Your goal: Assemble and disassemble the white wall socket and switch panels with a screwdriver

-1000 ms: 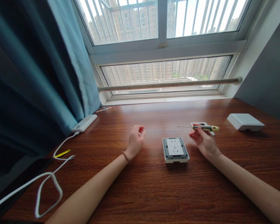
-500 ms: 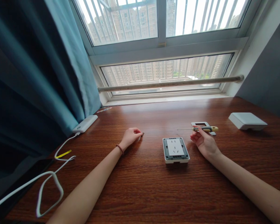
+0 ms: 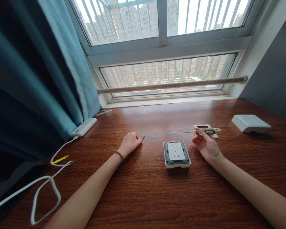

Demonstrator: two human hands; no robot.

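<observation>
Between the fingertips of my left hand (image 3: pixel 131 142), closed just above the table, is a small dark screw (image 3: pixel 143 138). My right hand (image 3: pixel 207 144) is wrapped round the handle of a screwdriver (image 3: pixel 208 131), its thin shaft pointing left. A wall socket (image 3: pixel 177 152) in a white box lies face up between my hands, its grey frame uncovered; neither hand touches it. Behind my right hand, partly hidden by it and the screwdriver, a white cover frame (image 3: pixel 200 126) rests on the wood.
A white box (image 3: pixel 251 123) sits at the right rear of the brown table (image 3: pixel 138 194). On the left are a white power strip (image 3: pixel 84 127), its looped white cable (image 3: pixel 35 179) with a yellow tie (image 3: pixel 60 159), and a blue curtain (image 3: pixel 69 63). A window rail (image 3: pixel 171 86) runs behind.
My left hand has turned over slightly, and the screw in its fingertips now points up and away. My right hand keeps its hold on the screwdriver. The whole view has shifted a little.
</observation>
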